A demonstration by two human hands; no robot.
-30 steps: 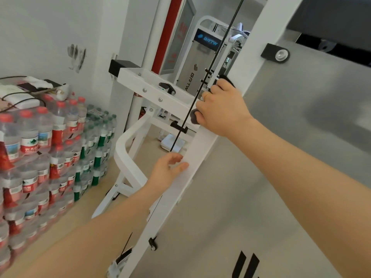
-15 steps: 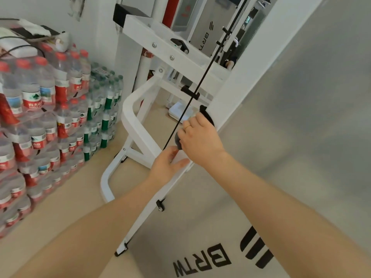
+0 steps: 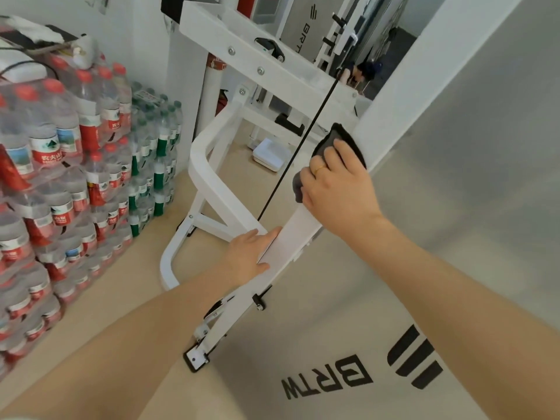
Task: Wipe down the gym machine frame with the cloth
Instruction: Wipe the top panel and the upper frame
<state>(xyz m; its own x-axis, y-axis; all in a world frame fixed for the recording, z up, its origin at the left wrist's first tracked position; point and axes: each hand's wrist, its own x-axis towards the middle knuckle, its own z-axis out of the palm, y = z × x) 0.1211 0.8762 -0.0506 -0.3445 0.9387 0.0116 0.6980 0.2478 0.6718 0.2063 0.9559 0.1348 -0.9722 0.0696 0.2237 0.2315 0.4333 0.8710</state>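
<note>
Stacked against the wall at the far left: shrink-wrapped packs of water bottles (image 3: 60,165), red and green caps showing. Further right, resting on the edge of the white upright post (image 3: 291,237) of the gym machine frame: left hand (image 3: 251,253), fingers straight and together, thumb lying along the post face. Running just beside, a thin black cable (image 3: 300,147). Pressing flat against the same post higher up: right hand (image 3: 336,183), fingers spread over a dark grey cloth (image 3: 336,140), ring on one finger. Filling the right side: grey panel (image 3: 439,207) bearing BRTW lettering.
</note>
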